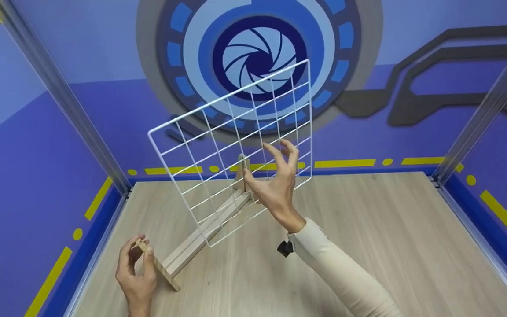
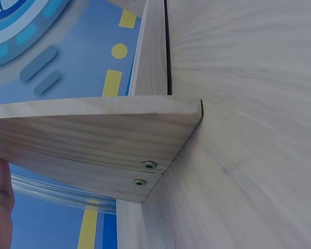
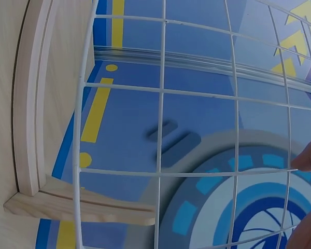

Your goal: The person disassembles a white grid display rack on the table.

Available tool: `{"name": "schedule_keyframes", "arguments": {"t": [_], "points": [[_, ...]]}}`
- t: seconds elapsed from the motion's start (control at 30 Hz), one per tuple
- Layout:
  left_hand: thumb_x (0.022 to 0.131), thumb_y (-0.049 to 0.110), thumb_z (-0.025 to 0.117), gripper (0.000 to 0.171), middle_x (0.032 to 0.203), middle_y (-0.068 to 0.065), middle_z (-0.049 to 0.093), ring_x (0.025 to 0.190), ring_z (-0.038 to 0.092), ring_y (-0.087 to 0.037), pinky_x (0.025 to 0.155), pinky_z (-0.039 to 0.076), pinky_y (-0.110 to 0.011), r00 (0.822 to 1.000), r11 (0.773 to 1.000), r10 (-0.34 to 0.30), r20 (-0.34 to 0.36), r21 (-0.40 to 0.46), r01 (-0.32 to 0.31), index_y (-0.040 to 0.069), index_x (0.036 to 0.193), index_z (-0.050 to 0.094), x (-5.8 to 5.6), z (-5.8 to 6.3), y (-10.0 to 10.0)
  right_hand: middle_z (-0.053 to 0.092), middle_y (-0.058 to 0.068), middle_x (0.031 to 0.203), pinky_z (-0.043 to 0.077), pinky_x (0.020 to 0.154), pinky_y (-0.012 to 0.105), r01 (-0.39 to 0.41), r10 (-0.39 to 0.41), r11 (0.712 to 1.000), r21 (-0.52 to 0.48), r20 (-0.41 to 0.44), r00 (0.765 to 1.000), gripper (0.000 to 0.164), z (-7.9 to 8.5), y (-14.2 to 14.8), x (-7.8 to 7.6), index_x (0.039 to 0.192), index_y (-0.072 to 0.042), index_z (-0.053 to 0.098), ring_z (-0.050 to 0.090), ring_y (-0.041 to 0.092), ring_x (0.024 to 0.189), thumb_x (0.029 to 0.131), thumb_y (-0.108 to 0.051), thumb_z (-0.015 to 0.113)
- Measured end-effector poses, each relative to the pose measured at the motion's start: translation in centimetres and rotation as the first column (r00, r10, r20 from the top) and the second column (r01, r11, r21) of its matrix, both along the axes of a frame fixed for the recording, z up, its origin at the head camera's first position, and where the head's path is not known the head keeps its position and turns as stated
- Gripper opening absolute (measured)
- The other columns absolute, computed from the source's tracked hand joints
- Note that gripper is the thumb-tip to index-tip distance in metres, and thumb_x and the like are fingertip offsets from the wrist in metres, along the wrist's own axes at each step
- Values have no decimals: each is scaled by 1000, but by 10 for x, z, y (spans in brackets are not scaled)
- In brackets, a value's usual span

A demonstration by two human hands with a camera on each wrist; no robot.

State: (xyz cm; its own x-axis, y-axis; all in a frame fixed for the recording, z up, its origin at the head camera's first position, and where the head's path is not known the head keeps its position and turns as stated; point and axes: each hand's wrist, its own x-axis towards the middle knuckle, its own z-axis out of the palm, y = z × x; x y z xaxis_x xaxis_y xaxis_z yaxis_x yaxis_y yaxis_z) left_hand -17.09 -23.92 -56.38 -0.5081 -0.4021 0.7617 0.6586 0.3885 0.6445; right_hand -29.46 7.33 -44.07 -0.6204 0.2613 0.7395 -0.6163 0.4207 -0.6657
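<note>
A white wire grid panel (image 1: 229, 152) is tilted up over a wooden stand (image 1: 209, 231), overlapping its far part in the head view. My right hand (image 1: 275, 182) holds the panel near its lower middle, thumb and fingers spread across the wires. In the right wrist view, a fingertip (image 3: 307, 157) meets a wire at the right edge. At the stand's near end, my left hand (image 1: 135, 275) grips the upper tip of the wooden end piece (image 1: 165, 275) between thumb and fingers. Two metal bolts (image 2: 149, 165) show low on that end piece (image 2: 83, 137).
The stand's rails run over the wood-grain tabletop (image 1: 346, 229) to a far end piece (image 1: 239, 176) behind the grid. Blue printed walls (image 1: 104, 101) and metal corner posts (image 1: 60, 83) enclose the table. A small black device (image 1: 285, 248) sits by the right cuff.
</note>
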Motion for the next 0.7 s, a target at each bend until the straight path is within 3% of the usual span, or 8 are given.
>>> {"name": "schedule_keyframes", "arguments": {"t": [0.13, 0.43, 0.7], "points": [[87, -26, 64, 40, 115, -36, 68, 105, 73, -19, 97, 56, -16, 1000, 1000, 12, 19, -5, -12, -23, 126, 60, 0, -3, -2, 43, 20, 152, 44, 113, 51, 20, -20, 1000, 5, 3, 1000, 66, -3, 6, 1, 133, -12, 72, 45, 31, 138, 71, -21, 95], [84, -27, 64, 44, 117, -26, 71, 107, 73, -15, 97, 56, -16, 1000, 1000, 17, -1, -9, -17, -23, 128, 60, -12, -29, -14, 44, 22, 152, 43, 112, 54, 40, -40, 999, -8, 10, 999, 68, -10, 20, 4, 132, -12, 74, 46, 35, 138, 69, -17, 98], [86, -27, 63, 42, 117, -25, 71, 108, 72, -14, 98, 55, -15, 999, 999, 30, 16, -17, -30, -23, 128, 59, -13, -26, -13, 45, 24, 150, 41, 112, 59, 68, -68, 998, -13, -17, 998, 69, -15, 34, 1, 133, -11, 75, 46, 34, 136, 67, -17, 97]]}}
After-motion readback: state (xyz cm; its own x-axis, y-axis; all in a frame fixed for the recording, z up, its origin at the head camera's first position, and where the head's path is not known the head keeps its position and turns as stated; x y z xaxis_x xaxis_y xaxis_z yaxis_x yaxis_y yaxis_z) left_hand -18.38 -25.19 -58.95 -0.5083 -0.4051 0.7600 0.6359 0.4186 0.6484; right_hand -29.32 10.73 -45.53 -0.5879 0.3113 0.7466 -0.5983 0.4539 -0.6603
